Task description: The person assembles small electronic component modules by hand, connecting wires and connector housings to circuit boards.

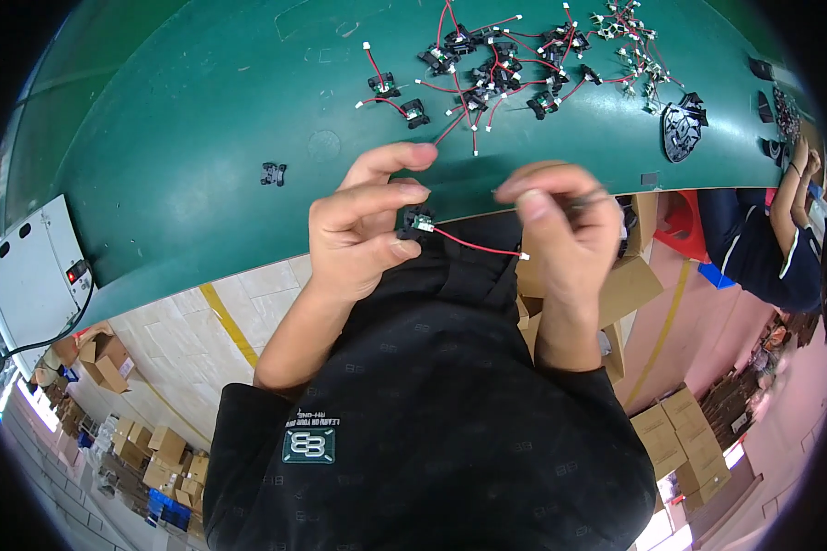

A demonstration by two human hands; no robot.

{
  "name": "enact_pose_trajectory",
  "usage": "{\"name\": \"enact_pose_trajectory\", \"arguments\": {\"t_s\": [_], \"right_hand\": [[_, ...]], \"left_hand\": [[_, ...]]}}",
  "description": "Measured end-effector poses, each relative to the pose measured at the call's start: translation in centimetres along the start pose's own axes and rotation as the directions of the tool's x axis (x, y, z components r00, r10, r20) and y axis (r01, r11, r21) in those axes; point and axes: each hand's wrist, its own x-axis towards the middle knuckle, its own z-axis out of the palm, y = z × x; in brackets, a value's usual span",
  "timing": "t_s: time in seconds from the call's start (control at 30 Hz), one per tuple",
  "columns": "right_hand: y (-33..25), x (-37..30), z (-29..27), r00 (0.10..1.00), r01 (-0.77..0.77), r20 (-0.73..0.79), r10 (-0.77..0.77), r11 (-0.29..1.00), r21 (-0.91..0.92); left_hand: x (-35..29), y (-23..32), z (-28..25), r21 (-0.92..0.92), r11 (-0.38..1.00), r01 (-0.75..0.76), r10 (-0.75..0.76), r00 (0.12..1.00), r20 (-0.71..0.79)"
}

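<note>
My left hand grips a small black plastic part between thumb and fingers, above the table's near edge. A little green circuit board sits on that part. From the board a red wire lead runs right to a white plug, which hangs loose below my right hand. My right hand is raised beside it, thumb and index finger curled close together; its fingers are partly smeared by motion, and whether anything small is pinched there does not show.
Many similar wired parts lie piled at the table's far side, with white-plugged leads beyond. One black part lies left, a black shell right. A white box stands far left. Another person sits at right near cardboard boxes.
</note>
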Motion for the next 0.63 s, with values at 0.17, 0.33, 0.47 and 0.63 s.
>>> {"name": "enact_pose_trajectory", "arguments": {"t_s": [0.17,0.33,0.47,0.63], "right_hand": [[1.2,-0.6,3.0,0.98,-0.15,0.149,0.133,0.983,0.108],[1.1,0.1,1.6,0.974,-0.137,0.176,0.141,0.99,-0.033],[-0.1,0.4,1.7,0.98,-0.012,0.193,0.055,0.976,-0.219],[0.3,0.4,2.0,0.975,0.131,0.216,-0.046,0.907,-0.4]], "left_hand": [[-0.9,-0.8,-0.6,-0.158,0.987,-0.017,0.023,0.999,0.041],[-1.0,0.6,-0.3,0.027,1.0,-0.006,0.006,1.0,0.011],[-0.7,2.2,-0.4,0.27,0.963,-0.007,-0.013,0.997,0.073],[-1.0,2.4,-0.6,0.15,0.982,0.113,-0.123,0.991,0.054]]}}
